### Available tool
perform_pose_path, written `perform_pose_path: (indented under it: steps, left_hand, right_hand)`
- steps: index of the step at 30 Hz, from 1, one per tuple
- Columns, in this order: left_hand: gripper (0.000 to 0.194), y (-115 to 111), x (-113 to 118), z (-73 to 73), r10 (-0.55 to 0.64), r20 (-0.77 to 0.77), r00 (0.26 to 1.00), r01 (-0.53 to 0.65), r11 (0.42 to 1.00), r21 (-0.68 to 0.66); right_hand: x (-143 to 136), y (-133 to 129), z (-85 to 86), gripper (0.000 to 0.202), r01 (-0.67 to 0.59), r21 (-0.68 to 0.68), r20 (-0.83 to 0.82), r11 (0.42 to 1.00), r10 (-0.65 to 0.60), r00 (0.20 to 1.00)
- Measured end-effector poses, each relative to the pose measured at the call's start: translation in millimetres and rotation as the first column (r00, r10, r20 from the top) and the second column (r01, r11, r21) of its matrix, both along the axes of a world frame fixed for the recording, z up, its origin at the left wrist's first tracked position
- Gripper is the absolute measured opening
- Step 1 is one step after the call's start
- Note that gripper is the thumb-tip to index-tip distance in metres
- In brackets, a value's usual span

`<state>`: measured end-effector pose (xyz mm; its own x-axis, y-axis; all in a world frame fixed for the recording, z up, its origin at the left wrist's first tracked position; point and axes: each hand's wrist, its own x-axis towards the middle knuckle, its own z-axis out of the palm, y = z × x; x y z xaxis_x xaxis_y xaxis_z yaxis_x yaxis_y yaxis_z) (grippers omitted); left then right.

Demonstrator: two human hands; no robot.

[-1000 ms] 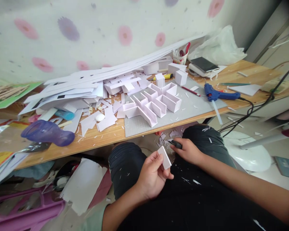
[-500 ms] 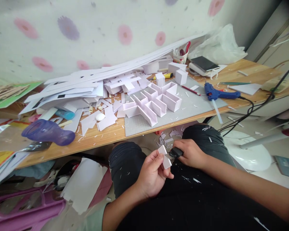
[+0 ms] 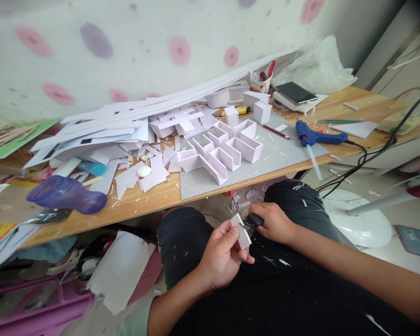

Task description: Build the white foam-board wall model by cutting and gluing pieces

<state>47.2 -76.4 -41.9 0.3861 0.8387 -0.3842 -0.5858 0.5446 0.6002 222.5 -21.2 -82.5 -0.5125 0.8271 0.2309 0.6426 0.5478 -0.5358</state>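
Note:
Above my lap, my left hand pinches a small white foam-board piece between thumb and fingers. My right hand is wrapped round the black handle of a utility knife, whose blade end meets the upper right edge of the piece; exactly how deep the blade sits is too small to tell. On the table in front, a white foam-board model of open channels rests on a grey cutting mat.
A blue glue gun lies at the mat's right, its cable trailing off the table edge. Paper sheets and offcuts pile up on the left, near a purple translucent bottle. A red pencil and yellow cutter lie behind. Scraps litter the floor.
The foam-board piece has shifted slightly right and down in my left hand's grip. The knife has moved a little left and up along its edge. The table things stay put.

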Motion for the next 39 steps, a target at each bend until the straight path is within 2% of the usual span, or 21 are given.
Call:
perform_pose_path:
  steps: [11, 15, 16, 18, 20, 22, 27, 30, 39]
  left_hand:
    - [0.027, -3, 0, -4.4, -0.035, 0.011, 0.999, 0.035, 0.999, 0.017]
    - [0.031, -8, 0, -3.7, -0.167, -0.011, 0.986, 0.168, 0.983, 0.076]
    - [0.031, -8, 0, -3.1, -0.153, -0.013, 0.988, 0.153, 0.985, 0.074]
    - [0.03, -7, 0, -1.2, -0.045, -0.027, 0.999, 0.046, 0.998, 0.043]
    - [0.029, -4, 0, 1.7, 0.046, -0.065, 0.997, -0.044, 0.999, 0.02]
    - [0.028, -1, -1, 4.9, 0.078, -0.105, 0.991, -0.076, 0.997, 0.019]
    - [0.028, 2, -1, 10.7, 0.114, -0.134, 0.984, -0.114, 0.993, 0.006]
    - [0.028, 3, -1, 11.4, 0.125, -0.122, 0.985, -0.129, 0.991, -0.026]
    - [0.028, 2, -1, 11.6, 0.129, -0.079, 0.989, -0.133, 0.99, -0.043]
  right_hand:
    - [-4, 5, -9.8, 0.008, 0.029, -0.099, 0.003, 0.995, -0.029, 1.0]
    - [-1, 12, -23.5, 0.009, 0.122, -0.16, -0.004, 0.98, -0.124, 0.992]
    - [-1, 13, -26.6, 0.012, 0.138, -0.174, -0.012, 0.975, -0.142, 0.99]
    - [0, 14, -30.0, 0.016, 0.145, -0.193, -0.038, 0.97, -0.155, 0.987]
    - [1, 12, -28.8, 0.017, 0.126, -0.202, -0.068, 0.971, -0.143, 0.987]
    - [1, 8, -23.9, 0.018, 0.094, -0.203, -0.098, 0.975, -0.116, 0.988]
    - [1, -1, -9.8, 0.009, -0.083, -0.125, -0.188, 0.989, 0.059, 0.98]
    - [1, -4, -4.4, 0.008, -0.146, -0.052, -0.173, 0.988, 0.135, 0.976]
    - [1, -6, 0.5, 0.008, -0.135, 0.015, -0.129, 0.991, 0.135, 0.982]
